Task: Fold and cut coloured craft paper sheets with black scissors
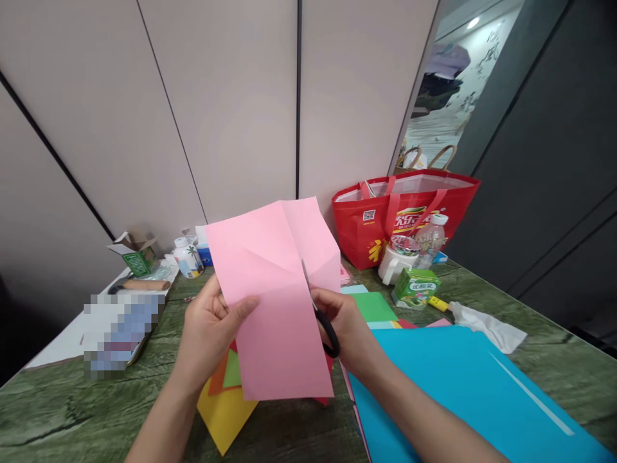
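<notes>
My left hand (208, 329) pinches the left edge of a creased pink paper sheet (270, 289), held upright above the table. My right hand (343, 321) grips black-handled scissors (324, 321), whose blades reach up into the sheet along its middle crease. A cut runs partway up the paper, and the right part of the sheet hangs behind the blades.
Yellow, orange, green and red paper sheets (226, 405) lie under my hands on the green table (72, 411). A large blue sheet (457, 392) lies at the right. Behind stand a red shopping bag (400, 212), a green carton (415, 287), a white jar (398, 257), a crumpled tissue (486, 325) and small boxes.
</notes>
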Action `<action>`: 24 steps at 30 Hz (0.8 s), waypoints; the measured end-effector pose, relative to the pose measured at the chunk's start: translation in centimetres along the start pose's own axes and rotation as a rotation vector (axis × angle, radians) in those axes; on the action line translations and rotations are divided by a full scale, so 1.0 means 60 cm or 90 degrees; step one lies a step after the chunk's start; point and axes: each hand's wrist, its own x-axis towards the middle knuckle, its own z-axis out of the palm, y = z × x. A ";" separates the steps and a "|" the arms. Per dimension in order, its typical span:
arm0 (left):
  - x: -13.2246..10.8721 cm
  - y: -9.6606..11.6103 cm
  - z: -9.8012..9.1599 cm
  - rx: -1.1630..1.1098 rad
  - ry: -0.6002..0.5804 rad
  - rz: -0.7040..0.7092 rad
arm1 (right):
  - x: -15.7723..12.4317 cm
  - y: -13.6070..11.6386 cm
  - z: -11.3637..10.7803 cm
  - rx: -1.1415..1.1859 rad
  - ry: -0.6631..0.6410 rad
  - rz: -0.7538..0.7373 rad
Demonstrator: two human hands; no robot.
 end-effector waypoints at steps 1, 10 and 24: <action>0.000 0.001 0.000 0.003 -0.004 -0.008 | 0.000 -0.001 0.000 -0.002 -0.002 0.005; 0.000 0.001 -0.004 -0.013 -0.038 -0.046 | 0.001 0.001 0.000 -0.004 -0.002 0.019; -0.001 0.002 -0.007 -0.017 -0.049 -0.068 | 0.001 0.003 0.001 0.016 -0.009 0.037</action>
